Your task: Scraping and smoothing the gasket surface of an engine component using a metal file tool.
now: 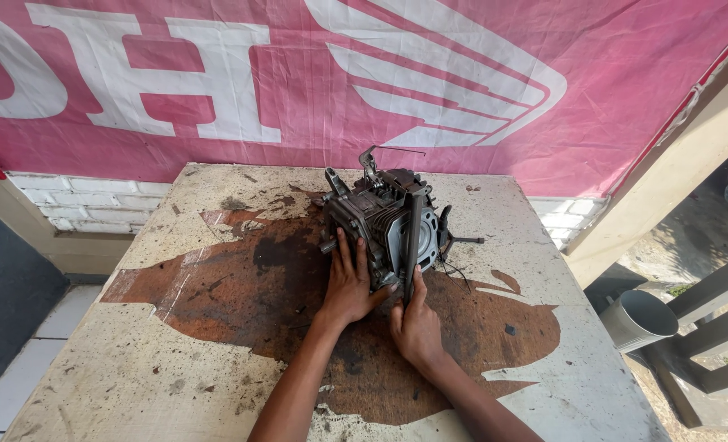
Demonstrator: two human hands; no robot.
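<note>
Behind the table (217, 368) a large pink banner (544, 98) with white lettering and a white wing shape is hung across the wall, above a strip of white brick (77, 200). On the worn, rust-stained tabletop a small grey engine (380, 221) is stood near the far middle, its finned cylinder turned toward the viewer. The left hand (349, 286) is laid flat and open against the engine's near left side, fingers spread, so that the block is steadied. The right hand (417, 323) is closed around the lower end of a dark tool (413, 237), which is held upright against the engine's front face; whether it is a wrench or a bar cannot be told.

For the step to be done well, the block should be kept pressed firmly down and back by the flat hand, so it is not tipped or slid on the gritty top, and the tool should be kept square to its seat so it is not slipped off. Thin wires (454, 270) trailing at the right side are best kept away from the tool. A grey bin (638, 319) is seen on the ground to the right, well apart
</note>
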